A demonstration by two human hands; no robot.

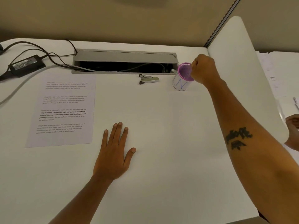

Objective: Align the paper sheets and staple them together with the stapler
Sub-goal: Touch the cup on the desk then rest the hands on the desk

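The paper sheets (63, 110) lie flat at desk left, the stapler (148, 79) far centre, open. Left hand (113, 152) is spread flat on the desk (161, 159), nothing held. Right hand (203, 68) is closed at the rim of the pink cup (183, 75); a grip can't be confirmed. Paper probably is light, floppy & slides easily: best pinched at an edge. Stapler looks rigid, to be taken by the body.

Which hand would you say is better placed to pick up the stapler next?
Probably the left hand: it lies flat and free on the desk, while the right hand grips the purple cup's rim, though nearer the stapler.
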